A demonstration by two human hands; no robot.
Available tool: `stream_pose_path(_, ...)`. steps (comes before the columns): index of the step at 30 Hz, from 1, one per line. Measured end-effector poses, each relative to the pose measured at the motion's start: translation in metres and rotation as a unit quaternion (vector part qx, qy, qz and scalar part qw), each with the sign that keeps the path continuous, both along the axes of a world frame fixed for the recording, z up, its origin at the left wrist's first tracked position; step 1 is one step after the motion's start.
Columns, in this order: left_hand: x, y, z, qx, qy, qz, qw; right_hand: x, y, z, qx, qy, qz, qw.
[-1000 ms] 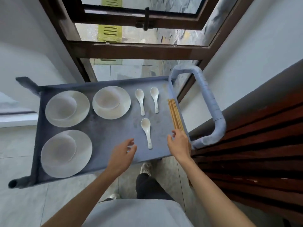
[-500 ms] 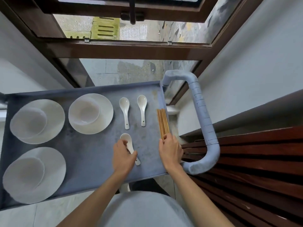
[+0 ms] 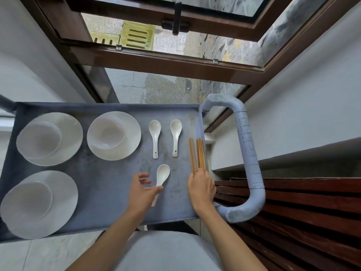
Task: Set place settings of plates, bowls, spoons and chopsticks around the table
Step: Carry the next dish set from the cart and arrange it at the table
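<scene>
At four o'clock on the cart (image 3: 101, 178), her right hand (image 3: 201, 187) pinches the chopsticks (image 3: 197, 153) while the left hand (image 3: 141, 189) pinches the near spoon (image 3: 162, 178) by its handle — a light hold, so it could slip and chip.

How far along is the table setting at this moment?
Nothing is set yet. Three plates, each with a bowl, and two spoons still lie on the cart. The left hand pinches the third spoon; the right hand is on the chopsticks.

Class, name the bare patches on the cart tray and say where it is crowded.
Bare: between the near plate and left hand. Crowded: spoons and chopsticks by the right hand.
</scene>
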State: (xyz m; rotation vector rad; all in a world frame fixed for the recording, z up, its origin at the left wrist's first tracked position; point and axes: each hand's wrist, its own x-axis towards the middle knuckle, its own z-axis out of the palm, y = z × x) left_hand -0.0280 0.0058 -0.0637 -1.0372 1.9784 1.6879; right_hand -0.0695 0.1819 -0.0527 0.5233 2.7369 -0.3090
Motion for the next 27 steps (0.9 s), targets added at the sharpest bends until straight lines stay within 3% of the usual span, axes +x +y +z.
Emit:
stream_pose_path(10,-0.007,-0.013,0.012,0.064,0.020,0.020,0.998,-0.023,-0.012,0.005,0.026,-0.053,0.024,0.998)
stream_pose_path(18,0.003,-0.014,0.015,0.094,0.035,0.038,0.994,-0.025,-0.021,0.003,0.060,-0.053,0.079,0.994)
stream_pose_path(21,0.008,-0.013,0.018,0.144,0.023,0.078,0.986,-0.024,-0.019,0.005,0.052,-0.044,0.077,0.995)
stream_pose_path(24,0.011,-0.011,0.024,0.208,0.010,0.118,0.971,-0.021,-0.013,0.017,-0.001,-0.028,0.062,0.998)
stream_pose_path(27,0.011,-0.008,0.035,0.260,0.013,0.133,0.956,-0.014,-0.004,0.032,-0.151,-0.003,0.012,0.988)
